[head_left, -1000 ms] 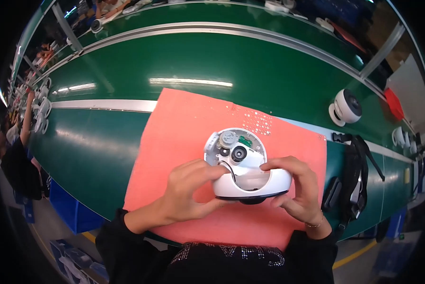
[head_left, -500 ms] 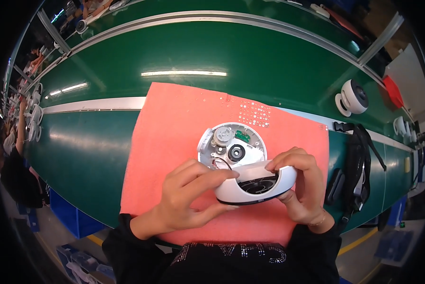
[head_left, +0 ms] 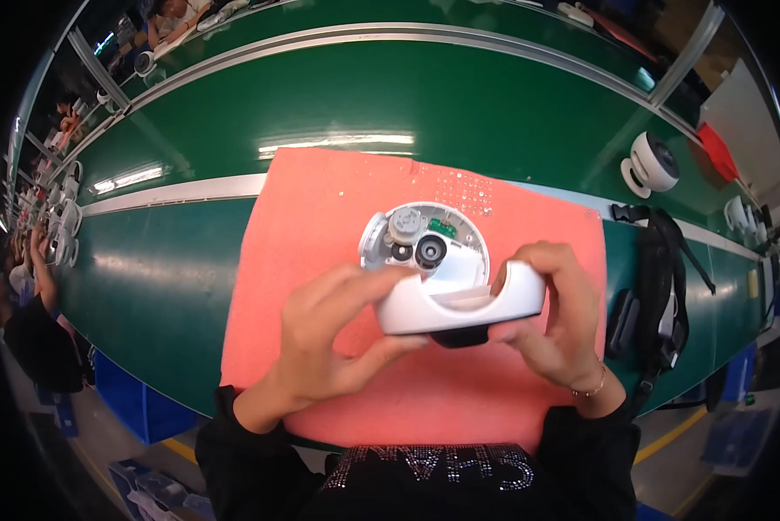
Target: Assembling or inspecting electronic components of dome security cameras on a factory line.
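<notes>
Cover (head_left: 464, 319), white and curved with a rounded notch along its upper edge, clamped between left hand (head_left: 320, 334) and right hand (head_left: 568, 339). Pinched at the left end with forefinger above and thumb below; gripped much the same way at the right end. Held up over the pink cloth (head_left: 294, 226), close to the body, with a black part (head_left: 459, 338) showing beneath its near edge.

Partway along, judging by the present layout. Seated inside the round white base (head_left: 370, 243): a grey motor (head_left: 405, 226), a dark lens (head_left: 431, 252) and a small green board (head_left: 443, 227). Left open on top, with these inner pieces in plain sight. Not joined so far, by the look of it: cover and base. Set out in rows on the cloth beyond the base: many tiny metal bits (head_left: 466, 191).

Directly in the grasp of both hands, the cover; just past the fingers, the base, resting on the cloth. Partly hidden behind the cover from this angle, so hard to tell whether touching it or slightly apart. Well off to the right on the green tabletop (head_left: 173, 304): a white camera (head_left: 655, 162) and a black strap (head_left: 664, 252).
</notes>
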`<state>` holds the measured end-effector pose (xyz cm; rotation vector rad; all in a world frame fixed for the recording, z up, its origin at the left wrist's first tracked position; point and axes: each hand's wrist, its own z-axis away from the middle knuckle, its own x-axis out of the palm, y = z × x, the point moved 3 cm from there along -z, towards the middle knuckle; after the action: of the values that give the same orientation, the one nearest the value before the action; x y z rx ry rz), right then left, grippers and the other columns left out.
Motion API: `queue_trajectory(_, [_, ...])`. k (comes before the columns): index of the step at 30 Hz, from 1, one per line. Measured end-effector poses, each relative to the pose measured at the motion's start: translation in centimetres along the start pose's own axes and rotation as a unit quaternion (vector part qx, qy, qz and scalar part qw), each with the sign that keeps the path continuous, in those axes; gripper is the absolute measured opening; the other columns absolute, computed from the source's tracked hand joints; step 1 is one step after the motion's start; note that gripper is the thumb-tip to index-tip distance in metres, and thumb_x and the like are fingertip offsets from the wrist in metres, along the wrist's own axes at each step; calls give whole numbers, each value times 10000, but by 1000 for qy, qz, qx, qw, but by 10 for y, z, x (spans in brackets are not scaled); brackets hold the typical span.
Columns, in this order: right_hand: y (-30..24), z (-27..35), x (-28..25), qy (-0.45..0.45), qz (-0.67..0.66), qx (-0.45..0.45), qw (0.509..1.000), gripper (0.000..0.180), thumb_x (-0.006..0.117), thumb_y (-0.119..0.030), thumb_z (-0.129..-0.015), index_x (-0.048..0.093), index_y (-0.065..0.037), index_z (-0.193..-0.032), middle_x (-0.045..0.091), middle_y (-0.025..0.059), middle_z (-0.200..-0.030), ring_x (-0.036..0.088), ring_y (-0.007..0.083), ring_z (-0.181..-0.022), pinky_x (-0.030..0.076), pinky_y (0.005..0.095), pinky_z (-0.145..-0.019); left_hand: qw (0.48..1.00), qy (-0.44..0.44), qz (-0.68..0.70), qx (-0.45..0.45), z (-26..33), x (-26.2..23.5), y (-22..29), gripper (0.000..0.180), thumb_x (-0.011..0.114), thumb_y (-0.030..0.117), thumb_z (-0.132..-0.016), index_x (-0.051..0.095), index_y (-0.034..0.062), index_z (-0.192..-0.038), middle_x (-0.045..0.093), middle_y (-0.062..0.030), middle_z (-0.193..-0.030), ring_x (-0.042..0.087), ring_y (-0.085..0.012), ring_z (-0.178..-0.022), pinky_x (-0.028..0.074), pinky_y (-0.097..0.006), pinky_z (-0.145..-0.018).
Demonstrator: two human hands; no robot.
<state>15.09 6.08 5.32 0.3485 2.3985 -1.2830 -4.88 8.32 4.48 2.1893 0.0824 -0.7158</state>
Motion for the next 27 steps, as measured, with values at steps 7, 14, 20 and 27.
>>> queue_trajectory(7, [-11, -11, 19, 74, -69, 55, 993, 341, 655, -254, -782, 495, 5, -937, 576, 64, -799, 554, 114, -679, 436, 224, -585, 995, -17, 88, -44, 7, -12, -21, 582, 757, 143, -639, 473, 3, -1127, 604, -119, -943, 604, -218, -852, 506, -297, -712])
queue_trajectory(14, [-14, -8, 25, -5, -61, 54, 997, 362, 642, -220, -784, 473, 7, -1010, 562, 117, -872, 565, 172, -765, 448, 269, -658, 993, 19, 112, -46, 24, -15, -21, 440, 746, 100, -657, 512, -41, -1001, 635, -160, -839, 649, -236, -792, 532, -297, -701])
queue_trajectory(20, [-13, -15, 18, -53, -65, 28, 996, 390, 626, -143, -783, 451, 10, -1096, 561, 144, -908, 570, 228, -808, 447, 294, -709, 994, 8, 93, -61, 21, -19, -24, 357, 741, 100, -662, 518, -33, -906, 644, -137, -772, 656, -217, -746, 537, -287, -672])
queue_trajectory(27, [-10, -22, 6, -72, -80, 40, 993, 449, 636, -113, -762, 441, 5, -1148, 562, 161, -1000, 575, 262, -904, 453, 318, -784, 984, -1, 138, -112, 14, -9, -28, 331, 722, 73, -678, 508, -43, -902, 632, -133, -797, 647, -196, -761, 535, -283, -687])
